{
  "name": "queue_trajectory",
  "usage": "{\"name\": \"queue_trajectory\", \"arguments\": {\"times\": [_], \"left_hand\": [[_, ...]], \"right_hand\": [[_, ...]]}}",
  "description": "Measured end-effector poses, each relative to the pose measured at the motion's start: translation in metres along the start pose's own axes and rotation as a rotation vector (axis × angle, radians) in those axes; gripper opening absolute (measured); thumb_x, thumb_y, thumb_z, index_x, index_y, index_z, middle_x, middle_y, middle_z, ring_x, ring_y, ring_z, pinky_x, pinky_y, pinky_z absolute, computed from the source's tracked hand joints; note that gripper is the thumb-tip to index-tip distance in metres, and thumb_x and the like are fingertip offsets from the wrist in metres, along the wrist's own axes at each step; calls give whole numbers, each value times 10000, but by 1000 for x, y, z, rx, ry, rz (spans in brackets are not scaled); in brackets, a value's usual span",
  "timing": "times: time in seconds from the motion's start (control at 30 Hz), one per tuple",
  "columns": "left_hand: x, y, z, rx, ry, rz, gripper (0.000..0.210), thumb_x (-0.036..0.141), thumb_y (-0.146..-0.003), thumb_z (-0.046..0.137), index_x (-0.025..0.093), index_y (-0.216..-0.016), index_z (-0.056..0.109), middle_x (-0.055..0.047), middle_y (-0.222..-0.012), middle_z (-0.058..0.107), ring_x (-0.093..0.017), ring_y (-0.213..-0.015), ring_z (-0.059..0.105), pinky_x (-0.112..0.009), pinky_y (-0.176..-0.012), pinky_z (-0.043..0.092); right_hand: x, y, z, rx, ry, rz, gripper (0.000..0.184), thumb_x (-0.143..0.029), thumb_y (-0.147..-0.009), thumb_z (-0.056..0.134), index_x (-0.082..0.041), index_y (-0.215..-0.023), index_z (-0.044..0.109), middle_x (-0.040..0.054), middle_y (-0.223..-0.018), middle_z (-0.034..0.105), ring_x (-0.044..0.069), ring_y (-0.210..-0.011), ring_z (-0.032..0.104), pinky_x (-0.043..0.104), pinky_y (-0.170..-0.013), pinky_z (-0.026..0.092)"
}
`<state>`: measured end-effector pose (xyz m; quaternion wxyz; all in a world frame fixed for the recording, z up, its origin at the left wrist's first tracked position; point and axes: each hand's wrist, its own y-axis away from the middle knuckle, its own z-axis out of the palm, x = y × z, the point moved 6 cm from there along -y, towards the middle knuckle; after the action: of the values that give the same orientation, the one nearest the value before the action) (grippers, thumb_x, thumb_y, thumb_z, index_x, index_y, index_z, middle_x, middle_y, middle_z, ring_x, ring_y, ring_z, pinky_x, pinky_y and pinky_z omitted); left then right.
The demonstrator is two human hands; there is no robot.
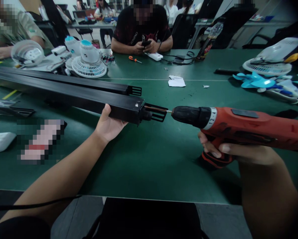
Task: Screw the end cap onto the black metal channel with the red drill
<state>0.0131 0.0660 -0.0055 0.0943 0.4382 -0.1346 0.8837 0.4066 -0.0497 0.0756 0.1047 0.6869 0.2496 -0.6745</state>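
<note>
My left hand [111, 126] is wrapped around the near end of a long black rectangular tube [94, 99], its thumb on the side face. A slotted black bracket [160, 114] sticks out of that end. My right hand [221, 149] grips the handle of a red and black cordless drill [243, 124], which points left. Its thin bit [169, 112] reaches the bracket, in line with a long brownish shaft; whether it is seated in a screw I cannot tell. Just behind lies a second black tube [84, 81] with a similar slotted end.
White fan parts [89, 66] stand at the back left, and blue fan blades [255, 81] lie at the right. An orange screwdriver [134, 59] and white paper [177, 81] rest on the green table [149, 172]. Across from me a person [142, 31] holds a phone.
</note>
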Motion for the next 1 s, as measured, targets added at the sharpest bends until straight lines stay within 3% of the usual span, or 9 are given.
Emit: {"name": "queue_trajectory", "arguments": {"times": [0.27, 0.4, 0.7, 0.9, 1.0], "left_hand": [[0, 1, 1, 11, 1, -6, 921, 870, -1038, 985, 240, -1688, 817, -168, -1828, 817, -508, -1919, 563, -529, -1368, 722], [0, 1, 0, 8, -8, -18, 925, 879, -1037, 981, 251, -1695, 814, -162, -1847, 804, -503, -1924, 556, -512, -1343, 736], [0, 1, -8, 10, -29, -38, 937, 886, -1049, 959, 240, -1711, 805, -171, -1862, 788, -515, -1923, 549, -533, -1344, 731], [0, 2, -1, 15, -21, -27, 957, 908, -1012, 985, 242, -1682, 831, -158, -1843, 808, -500, -1903, 585, -439, -1219, 776], [-1, 1, -1, -1, -15, -32, 954, 918, -1026, 965, 253, -1694, 822, -160, -1843, 809, -497, -1916, 569, -470, -1287, 761]], "right_hand": [[0, -1, 2, -28, 9, 9, 314, -478, -1115, 1049, -261, -1336, 997, 40, -878, 835, 142, -539, 695, 246, -502, 658], [0, 0, 1, -3, -7, -5, 306, -451, -1104, 1059, -267, -1342, 1004, 79, -1059, 883, 132, -556, 714, 256, -494, 673], [0, 0, 1, -4, -14, 11, 287, -448, -1109, 1058, -269, -1327, 1007, 97, -1084, 885, 142, -559, 722, 258, -458, 648], [-2, -2, 2, -6, 19, 5, 301, -486, -1103, 1055, -264, -1300, 1004, 93, -993, 888, 151, -536, 694, 275, -459, 638], [0, -2, 2, -21, 18, 19, 279, -494, -1114, 1035, -275, -1284, 1008, 68, -879, 854, 167, -520, 688, 276, -445, 611]]}}
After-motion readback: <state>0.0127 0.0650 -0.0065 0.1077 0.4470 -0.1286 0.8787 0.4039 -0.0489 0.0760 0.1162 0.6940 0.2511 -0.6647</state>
